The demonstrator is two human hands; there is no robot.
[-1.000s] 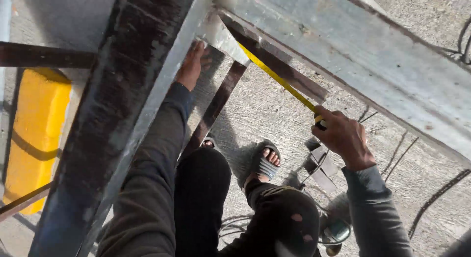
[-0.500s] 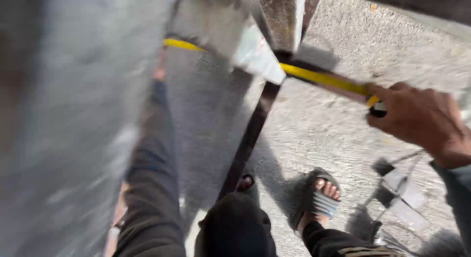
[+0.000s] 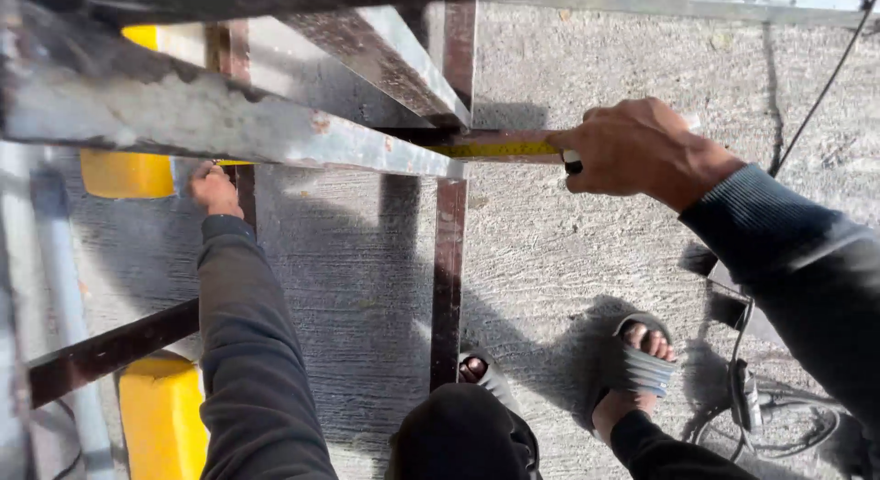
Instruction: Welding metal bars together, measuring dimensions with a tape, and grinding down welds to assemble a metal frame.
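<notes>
My right hand grips the case of a yellow tape measure, whose blade runs left along a rusty steel bar of a metal frame. My left hand pinches the far end of the tape against another upright bar at the left. A grey angle-iron beam crosses in front and hides the middle of the blade. Both arms wear dark long sleeves.
Concrete floor lies under the frame. My feet in grey sandals stand below. Yellow blocks sit at the left, with a grey pipe. Black cables and a plug lie at the right.
The view swung round and steadied. The tape now lies level across the frame, with my right hand moved to the upper middle and my left hand at the left bar.
</notes>
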